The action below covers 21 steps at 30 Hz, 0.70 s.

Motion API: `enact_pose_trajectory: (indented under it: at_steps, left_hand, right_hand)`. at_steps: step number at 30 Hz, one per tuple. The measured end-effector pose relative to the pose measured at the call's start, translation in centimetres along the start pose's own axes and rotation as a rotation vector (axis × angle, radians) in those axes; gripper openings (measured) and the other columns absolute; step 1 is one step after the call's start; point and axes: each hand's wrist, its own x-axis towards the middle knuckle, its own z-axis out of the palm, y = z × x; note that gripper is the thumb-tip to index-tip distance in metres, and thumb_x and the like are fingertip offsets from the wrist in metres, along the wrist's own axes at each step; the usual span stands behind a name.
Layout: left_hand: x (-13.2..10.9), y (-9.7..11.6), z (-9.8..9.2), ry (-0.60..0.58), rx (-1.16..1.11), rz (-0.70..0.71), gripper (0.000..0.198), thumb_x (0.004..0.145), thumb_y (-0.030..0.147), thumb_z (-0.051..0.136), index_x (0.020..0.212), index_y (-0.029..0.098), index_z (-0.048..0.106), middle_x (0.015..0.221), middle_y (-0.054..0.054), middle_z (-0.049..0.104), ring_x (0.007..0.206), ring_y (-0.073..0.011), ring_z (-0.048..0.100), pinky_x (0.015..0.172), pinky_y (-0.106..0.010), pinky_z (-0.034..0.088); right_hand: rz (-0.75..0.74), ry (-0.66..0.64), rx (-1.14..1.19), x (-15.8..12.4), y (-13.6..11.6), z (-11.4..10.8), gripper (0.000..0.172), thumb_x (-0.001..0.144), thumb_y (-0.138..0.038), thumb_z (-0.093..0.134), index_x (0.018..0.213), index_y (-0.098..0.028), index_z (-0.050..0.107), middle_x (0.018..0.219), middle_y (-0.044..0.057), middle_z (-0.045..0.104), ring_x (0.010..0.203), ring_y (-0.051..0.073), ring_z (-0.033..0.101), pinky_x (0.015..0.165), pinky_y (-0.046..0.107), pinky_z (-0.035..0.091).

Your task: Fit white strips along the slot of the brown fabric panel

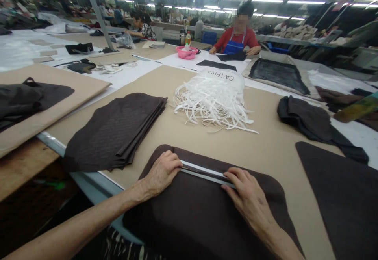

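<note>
A dark brown fabric panel (195, 208) lies in front of me on the tan table (274, 145). A white strip (203, 171) runs across its upper part. My left hand (161, 171) presses its curled fingers on the strip's left end. My right hand (246, 195) pinches the strip's right end against the fabric. A heap of loose white strips (211, 102) lies just beyond. To the left is a stack of similar brown panels (115, 130).
Another brown panel (342, 197) lies at the right, crumpled dark cloth (313, 122) behind it. A person in red with a blue apron (236, 41) works at the far side near a pink basin (186, 52). A cardboard sheet with dark fabric (29, 98) sits at the left.
</note>
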Motion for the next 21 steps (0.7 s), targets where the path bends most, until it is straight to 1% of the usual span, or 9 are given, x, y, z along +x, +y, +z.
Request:
enact_pose_trajectory:
  at_steps: [2,3,5,7,9,13,16,18,21]
  left_hand:
    - [-0.1,0.0,0.2,0.029,-0.01,0.008,0.011,0.087,0.009,0.05,0.084,0.014,0.059,0.087,-0.003,0.051,0.084,-0.017,0.04,0.077,-0.03,0.035]
    - [-0.2,0.0,0.3,0.037,-0.011,0.011,0.011,0.087,0.008,0.05,0.085,0.014,0.059,0.088,-0.003,0.05,0.084,-0.0167,0.04,0.077,-0.03,0.035]
    - [-0.2,-0.1,0.5,0.052,-0.009,0.006,0.011,0.086,0.007,0.05,0.084,0.014,0.058,0.09,-0.003,0.048,0.084,-0.0162,0.04,0.077,-0.03,0.035]
    - [-0.2,-0.2,0.5,0.063,-0.008,-0.009,0.009,0.084,0.006,0.052,0.084,0.014,0.057,0.091,-0.003,0.046,0.085,-0.0162,0.04,0.077,-0.03,0.035]
    - [-0.1,-0.1,0.4,0.056,0.014,-0.021,0.009,0.083,0.006,0.054,0.085,0.015,0.057,0.093,-0.003,0.046,0.087,-0.0166,0.04,0.078,-0.03,0.035]
    - [0.5,1.0,0.1,-0.049,0.117,0.01,0.016,0.083,0.006,0.052,0.094,0.017,0.055,0.097,-0.001,0.05,0.09,-0.018,0.04,0.081,-0.033,0.033]
    - [1.3,2.1,0.4,-0.135,0.17,0.067,0.017,0.085,0.009,0.05,0.099,0.018,0.053,0.097,-0.001,0.052,0.088,-0.0181,0.04,0.08,-0.033,0.034]
    - [1.8,2.6,1.0,-0.163,0.196,0.091,0.013,0.086,0.009,0.048,0.095,0.017,0.054,0.095,-0.002,0.051,0.086,-0.0178,0.04,0.077,-0.032,0.035]
    - [2.4,2.8,1.9,-0.163,0.222,0.097,0.011,0.088,0.011,0.046,0.087,0.017,0.054,0.09,-0.002,0.05,0.084,-0.0176,0.039,0.073,-0.031,0.035]
  right_hand:
    - [-0.018,-0.015,0.057,1.3,-1.7,0.8,0.025,0.088,-0.021,0.055,0.112,-0.021,0.046,0.108,0.004,0.046,0.094,0.022,0.042,0.079,0.039,0.037]
    - [-0.024,-0.026,0.071,1.9,-2.3,1.1,0.026,0.087,-0.018,0.056,0.111,-0.02,0.046,0.106,0.004,0.047,0.091,0.022,0.043,0.078,0.039,0.038]
    - [-0.04,-0.042,0.071,2.7,-3.3,1.7,0.018,0.088,-0.016,0.053,0.105,-0.019,0.048,0.099,0.003,0.048,0.084,0.021,0.043,0.073,0.038,0.037]
    - [-0.05,-0.038,0.052,3.1,-3.8,2.1,0.008,0.09,-0.016,0.049,0.098,-0.018,0.05,0.092,0.003,0.047,0.08,0.021,0.042,0.071,0.037,0.037]
    - [-0.051,-0.019,0.046,3.1,-3.8,2.5,0.007,0.089,-0.014,0.049,0.095,-0.018,0.05,0.088,0.003,0.047,0.078,0.021,0.041,0.069,0.037,0.036]
    - [-0.044,-0.009,0.089,3.0,-3.6,2.9,0.012,0.089,-0.012,0.049,0.098,-0.019,0.048,0.087,0.002,0.046,0.077,0.02,0.041,0.069,0.036,0.036]
    - [-0.043,-0.033,0.095,2.9,-3.6,3.2,0.01,0.089,-0.01,0.047,0.095,-0.018,0.047,0.087,0.002,0.045,0.078,0.02,0.04,0.07,0.036,0.035]
    - [-0.052,-0.029,0.089,2.9,-3.7,3.3,0.009,0.089,-0.009,0.047,0.092,-0.018,0.048,0.086,0.003,0.045,0.078,0.02,0.04,0.07,0.036,0.034]
    - [-0.058,-0.006,0.096,2.9,-3.8,3.3,0.01,0.089,-0.009,0.046,0.092,-0.017,0.051,0.086,0.003,0.045,0.078,0.02,0.039,0.069,0.036,0.033]
